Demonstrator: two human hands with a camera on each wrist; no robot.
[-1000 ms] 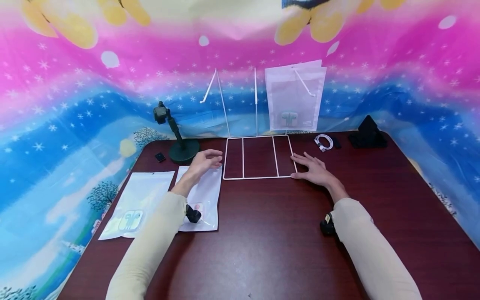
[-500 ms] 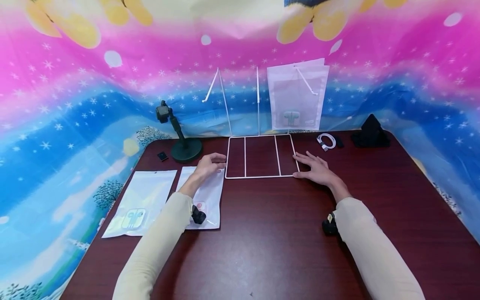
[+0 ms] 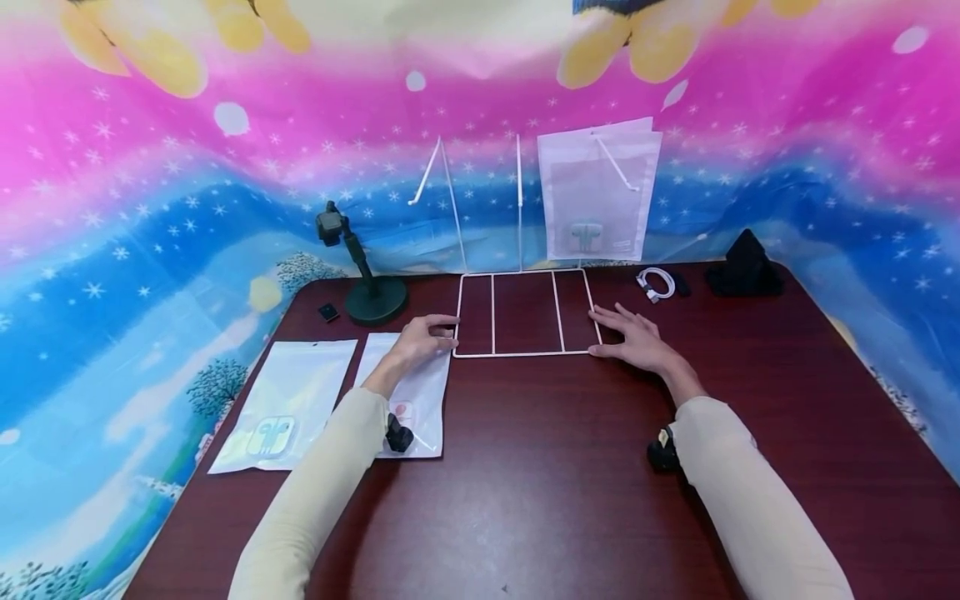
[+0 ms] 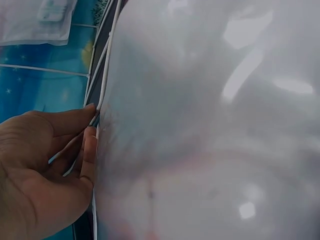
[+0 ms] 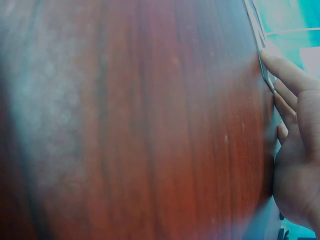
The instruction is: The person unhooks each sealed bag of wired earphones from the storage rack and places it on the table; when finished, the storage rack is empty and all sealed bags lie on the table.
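White wire rack [image 3: 525,314] | flat base, three bays | upright back

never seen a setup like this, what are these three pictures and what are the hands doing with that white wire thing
There is no machine here: a person wears three cameras. The wide picture comes from the head and looks down at a dark wooden table. The two blurry close-ups come from cameras strapped to each wrist.

The white wire rack has a flat base on the table and upright rods behind. The left hand pinches the base's left edge; the right hand lies flat with fingers touching its right edge.

A clear bag hangs on the rack. Two more flat packets lie at the left, with a small black stand behind them. A white cable lies at the right.
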